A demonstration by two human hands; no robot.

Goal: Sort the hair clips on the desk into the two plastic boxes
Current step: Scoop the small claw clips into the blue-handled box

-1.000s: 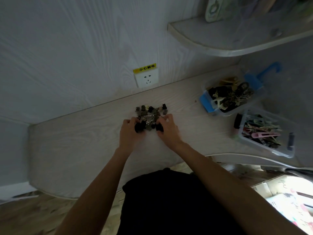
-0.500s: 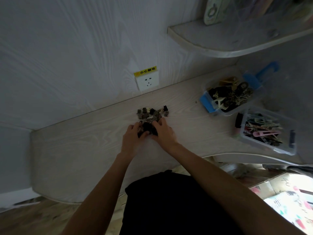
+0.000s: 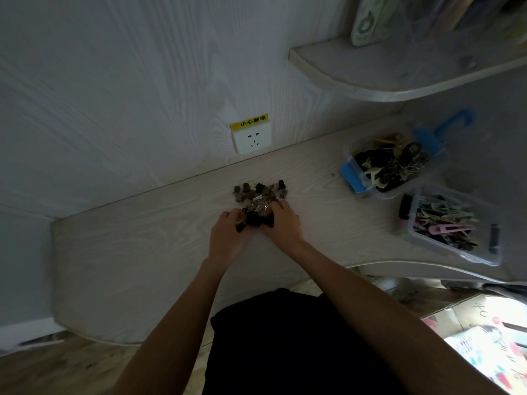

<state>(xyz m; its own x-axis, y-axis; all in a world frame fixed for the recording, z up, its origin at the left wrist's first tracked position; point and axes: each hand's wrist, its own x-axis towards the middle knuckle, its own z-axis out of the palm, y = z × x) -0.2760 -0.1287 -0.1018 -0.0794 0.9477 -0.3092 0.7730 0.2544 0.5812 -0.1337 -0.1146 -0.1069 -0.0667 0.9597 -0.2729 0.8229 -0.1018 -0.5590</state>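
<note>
A small pile of dark and tan hair clips (image 3: 258,192) lies on the pale wooden desk (image 3: 148,252) below the wall socket. My left hand (image 3: 228,238) and my right hand (image 3: 282,223) meet at the near edge of the pile, both closed around a bunch of black clips (image 3: 256,219) between them. At the right stand two clear plastic boxes: the far one (image 3: 368,189) with blue latches holds dark and cream claw clips, the near one (image 3: 484,258) holds flat coloured clips, one of them pink.
A white wall socket (image 3: 252,141) with a yellow label sits on the wall behind the pile. A curved shelf (image 3: 370,78) with books overhangs the desk's right part. The desk's front edge curves inward near my body. Cardboard and printed paper (image 3: 484,346) lie on the floor at lower right.
My hands have drawn together from either side of the pile and gathered a bunch of black clips, pulling it slightly toward me. The boxes have not moved.
</note>
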